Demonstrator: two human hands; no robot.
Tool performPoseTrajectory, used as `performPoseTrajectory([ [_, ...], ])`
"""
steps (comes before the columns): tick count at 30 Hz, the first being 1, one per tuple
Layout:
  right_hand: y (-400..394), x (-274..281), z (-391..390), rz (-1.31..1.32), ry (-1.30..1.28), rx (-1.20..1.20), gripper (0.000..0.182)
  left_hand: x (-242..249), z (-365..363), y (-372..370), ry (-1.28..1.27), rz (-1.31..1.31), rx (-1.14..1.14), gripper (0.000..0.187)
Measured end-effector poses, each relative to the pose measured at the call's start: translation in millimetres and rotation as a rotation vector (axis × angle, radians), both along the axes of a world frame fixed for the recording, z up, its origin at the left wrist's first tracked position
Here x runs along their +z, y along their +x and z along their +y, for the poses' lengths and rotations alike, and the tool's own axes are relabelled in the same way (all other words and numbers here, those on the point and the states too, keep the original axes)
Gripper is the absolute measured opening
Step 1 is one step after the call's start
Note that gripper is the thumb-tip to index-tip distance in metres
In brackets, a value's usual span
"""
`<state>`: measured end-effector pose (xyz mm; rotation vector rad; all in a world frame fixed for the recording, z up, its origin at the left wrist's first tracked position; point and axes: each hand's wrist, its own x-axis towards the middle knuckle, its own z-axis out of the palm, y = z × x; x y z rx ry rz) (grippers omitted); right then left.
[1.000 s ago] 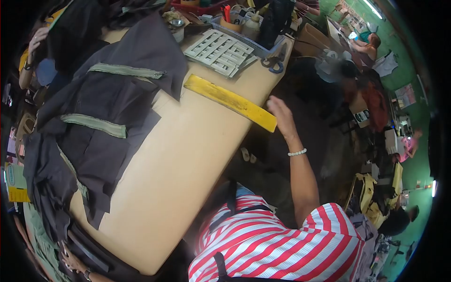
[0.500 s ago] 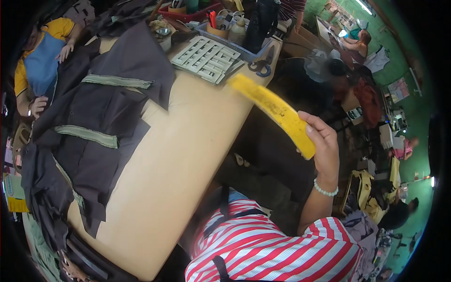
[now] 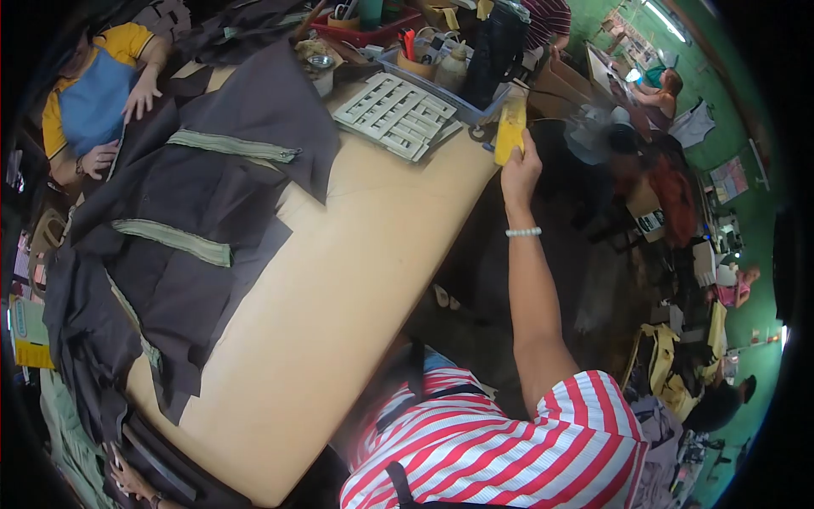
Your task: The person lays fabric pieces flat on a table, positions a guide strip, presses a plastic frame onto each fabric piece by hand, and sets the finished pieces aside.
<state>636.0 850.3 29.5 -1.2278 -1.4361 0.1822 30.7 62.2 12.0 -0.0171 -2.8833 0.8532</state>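
Note:
My right hand (image 3: 521,172), with a pale bead bracelet at the wrist, reaches out past the table's long edge. Its fingers and thumb are closed on the lower end of a flat yellow strip (image 3: 510,129) with worn marks. The strip stands nearly upright in this view, overlapping the corner of a blue-grey plastic bin (image 3: 465,109). Just left of it, the dark handles of scissors (image 3: 480,136) are partly covered. A pale slotted panel (image 3: 396,114) lies close by on the tan tabletop (image 3: 339,280). My left hand is out of view.
Dark fabric pieces (image 3: 191,199) with green zippers spread across the table's left side. A person in a yellow and blue shirt (image 3: 97,106) has both hands at the fabric. Another person's hand (image 3: 129,479) shows at the lower left. A cardboard box (image 3: 561,85) stands beyond the bin.
My right arm has stretched forward, carrying the yellow strip from over the table's edge to the bin's corner. The strip has turned from slanting to nearly upright. The whole view has shifted slightly.

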Motion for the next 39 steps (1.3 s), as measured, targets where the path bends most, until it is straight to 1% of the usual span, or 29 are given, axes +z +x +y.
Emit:
performPoseTrajectory([
  [2, -5, -16, 26, 0.043, -0.013, -0.049, 0.036, 1, 0, -2, 0.017, -0.007, -0.009, 0.052],
  [4, -18, -15, 33, 0.045, -0.059, -0.142, 0.033, -3, -5, -6, 0.006, 0.006, -0.015, 0.052],
  [5, -17, -12, 33, -0.007, -0.241, -0.113, 0.030, -6, -7, -9, -0.022, 0.031, -0.017, 0.051],
  [6, -17, -8, 35, -0.142, -0.276, -0.120, 0.030, -9, -9, -9, -0.050, 0.055, -0.019, 0.051],
  [8, -12, -6, 45, -0.413, -0.349, -0.133, 0.030, -14, -17, -12, 0.014, 0.060, -0.031, 0.050],
  [9, -8, -4, 46, -0.405, -0.418, -0.120, 0.037, -16, -23, -16, 0.043, 0.061, -0.040, 0.049],
  [12, 18, -39, 30, -0.371, -0.022, -0.231, 0.040, -26, -36, -27, 0.016, 0.100, -0.052, 0.049],
  [14, 39, -66, -9, -0.397, -0.076, -0.227, 0.044, -17, -18, -15, -0.032, 0.117, -0.026, 0.051],
  [15, 46, -81, -34, -0.436, -0.184, -0.227, 0.045, -13, -8, -8, -0.059, 0.125, -0.012, 0.053],
  [16, 50, -97, -55, -0.473, -0.295, -0.226, 0.046, -11, -2, -4, -0.029, 0.112, 0.002, 0.053],
  [18, 53, -124, -87, -0.523, -0.561, -0.120, 0.049, -5, 3, -1, 0.020, 0.090, 0.021, 0.052],
  [19, 58, -144, -94, -0.608, -0.645, -0.094, 0.044, -14, -7, -13, -0.012, 0.104, 0.047, 0.051],
  [20, 67, -161, -96, -0.620, -0.622, -0.092, 0.042, -19, -18, -22, -0.034, 0.100, 0.019, 0.052],
  [22, 70, -172, -92, -0.639, -0.561, -0.087, 0.037, -24, -32, -33, -0.064, 0.095, -0.034, 0.053],
  [23, 72, -176, -90, -0.611, -0.529, -0.106, 0.031, -27, -36, -36, -0.047, 0.136, -0.066, 0.055],
  [26, 68, -167, -87, -0.407, -0.492, -0.144, 0.029, -29, -42, -38, 0.007, 0.137, -0.125, 0.058],
  [29, 80, -146, -84, 0.107, -0.547, -0.050, 0.032, -23, -25, -26, 0.004, 0.140, -0.050, 0.062],
  [30, 92, -143, -79, 0.079, -0.496, -0.118, 0.037, -18, -13, -17, -0.064, 0.192, -0.012, 0.063],
  [31, 98, -123, -80, 0.177, -0.482, -0.166, 0.037, -11, 1, -3, -0.131, 0.244, 0.026, 0.064],
  [32, 109, -115, -75, 0.338, -0.441, -0.241, 0.035, -2, 14, 10, -0.200, 0.297, 0.070, 0.065],
  [33, 112, -84, -76, 0.492, -0.517, -0.311, 0.035, 9, 27, 23, -0.307, 0.314, 0.096, 0.062],
  [34, 106, -53, -76, 0.790, -0.507, -0.328, 0.039, 21, 41, 33, -0.416, 0.332, 0.127, 0.060],
  [35, 108, -28, -82, 1.006, -0.494, -0.027, 0.044, 31, 45, 38, -0.527, 0.349, 0.156, 0.058],
  [36, 88, 12, -95, 1.100, -0.501, 0.106, 0.044, 28, 37, 34, -0.257, 0.485, -0.244, 0.052],
  [37, 82, 30, -98, 1.093, -0.508, 0.208, 0.044, 17, 26, 29, 0.023, 0.600, -0.638, 0.047],
  [38, 60, 55, -110, 1.136, -0.538, 0.400, 0.046, 36, 82, 86, 0.442, 0.442, -0.720, 0.044],
  [39, 32, 73, -121, 1.116, -0.494, 0.504, 0.048, 58, 140, 146, 0.996, 0.255, -0.833, 0.046],
])
